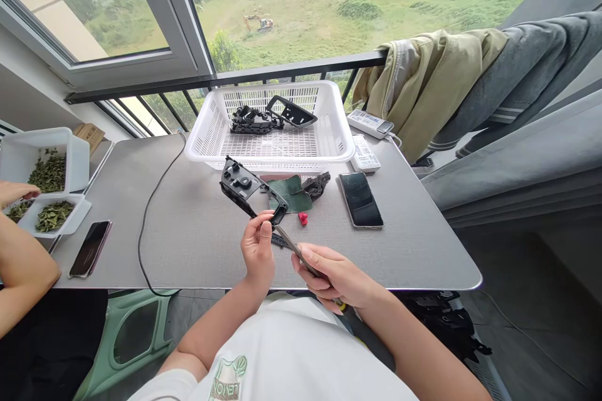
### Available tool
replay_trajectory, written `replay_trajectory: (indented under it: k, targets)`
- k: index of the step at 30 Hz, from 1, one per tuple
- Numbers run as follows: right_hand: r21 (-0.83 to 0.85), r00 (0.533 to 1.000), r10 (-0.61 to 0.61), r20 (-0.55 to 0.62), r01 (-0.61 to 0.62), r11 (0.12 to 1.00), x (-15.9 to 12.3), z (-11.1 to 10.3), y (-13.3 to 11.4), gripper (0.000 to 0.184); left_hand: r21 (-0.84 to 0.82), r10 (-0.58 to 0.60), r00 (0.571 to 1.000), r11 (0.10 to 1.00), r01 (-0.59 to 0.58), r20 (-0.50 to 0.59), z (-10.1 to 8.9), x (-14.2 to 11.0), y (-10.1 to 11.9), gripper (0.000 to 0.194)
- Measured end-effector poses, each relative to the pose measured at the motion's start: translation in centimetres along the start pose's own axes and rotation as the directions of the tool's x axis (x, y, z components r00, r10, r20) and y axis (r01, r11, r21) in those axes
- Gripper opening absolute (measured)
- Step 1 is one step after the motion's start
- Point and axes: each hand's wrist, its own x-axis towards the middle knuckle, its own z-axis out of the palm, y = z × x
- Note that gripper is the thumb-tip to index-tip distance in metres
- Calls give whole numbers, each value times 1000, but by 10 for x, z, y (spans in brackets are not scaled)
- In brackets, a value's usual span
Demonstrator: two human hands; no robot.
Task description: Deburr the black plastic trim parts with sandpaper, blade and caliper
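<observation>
One black molded plastic part [242, 183], unmarked where visible, is held above the grey table [188, 219] by the left hand [259, 250], the right hand [324, 272] gripping one slim metal tool [294, 244] against its end, below a shirt print [227, 379] reading "LEMON".

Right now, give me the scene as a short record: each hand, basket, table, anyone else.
left hand: holds black part by its near end
right hand: grips slim grey tool, tip at that end
basket: white, holds more black pieces
table: green sheet, red piece, two phones, one right, one left
other person: hand at leaf containers, far left
</observation>
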Motion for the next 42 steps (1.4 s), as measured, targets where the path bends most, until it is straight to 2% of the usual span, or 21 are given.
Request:
replay_trajectory:
  k: [6, 12, 16, 19, 25, 30, 35, 38, 42]
  targets:
    - [11, 998, -4, -61, 5, 1000, 3, -2, 0, 45, -50, -63, 998, 997, 62, -11, 2, -1, 5, 28]
    - [13, 1000, 19, 19, -20, 1000, -1, -2, -3, 47, -116, -91, 996, 989, 90, -8, 5, 0, 13, 30]
    - [35, 998, -63, -25, 64, 997, -3, -7, -7, 47, -149, -58, 998, 987, 56, -9, 5, 1, 18, 31]
    - [60, 995, -102, -14, 103, 993, -2, -12, -7, 46, -156, -34, 999, 987, 36, 11, 4, 0, 19, 31]
    - [62, 993, -114, -9, 114, 992, -2, -13, -4, 45, -119, -89, 995, 989, 83, -47, 4, 0, 19, 34]
    - [-96, 977, -176, -120, 165, 982, 1, -11, -3, 50, -163, -172, 985, 973, 164, -34, 6, 1, 22, 40]
    - [-282, 919, -284, -273, 206, 937, 4, -11, 2, 49, -146, -211, 977, 967, 210, 10, 6, -2, 24, 44]
    - [-441, 862, -387, -326, 224, 869, 1, -11, 5, 47, -144, -213, 976, 965, 217, 44, 5, -2, 25, 44]
    - [-663, 809, -487, -329, 170, 729, -8, -7, 2, 37, -134, -115, 991, 983, 124, 71, 4, -2, 23, 40]
